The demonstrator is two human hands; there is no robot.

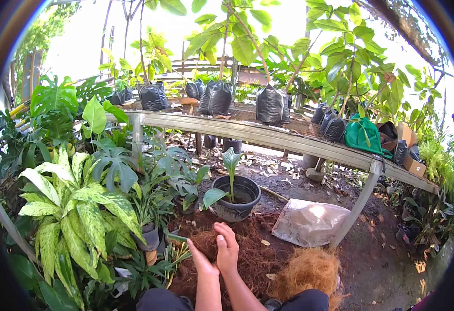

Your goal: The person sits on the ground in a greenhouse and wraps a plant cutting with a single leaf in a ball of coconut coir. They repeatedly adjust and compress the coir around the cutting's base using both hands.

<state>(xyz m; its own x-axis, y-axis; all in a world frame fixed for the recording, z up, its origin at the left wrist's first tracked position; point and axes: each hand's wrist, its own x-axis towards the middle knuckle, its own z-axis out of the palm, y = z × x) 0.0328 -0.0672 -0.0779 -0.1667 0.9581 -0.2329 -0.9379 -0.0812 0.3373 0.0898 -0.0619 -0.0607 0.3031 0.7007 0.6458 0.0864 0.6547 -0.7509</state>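
Just in front of my knees, my left hand (202,259) and my right hand (227,247) are cupped together around a clump of brown coir fibre (206,239). Beneath them spreads a heap of dark reddish fibre and soil (246,256). Beyond my fingertips stands a round dark plastic pot (236,210) with a young broad-leaved plant (231,175) rising from it. A looser pile of light brown coir fibre (308,272) lies by my right knee. The tip of a green object (177,237), perhaps a tool handle, shows left of my hands; the rest is hidden.
A whitish woven sack (312,221) lies beside the leg of a wooden bench (250,130). On the bench stand several plants in black grow bags (272,105) and a green bag (362,136). A variegated potted plant (83,210) crowds the left side.
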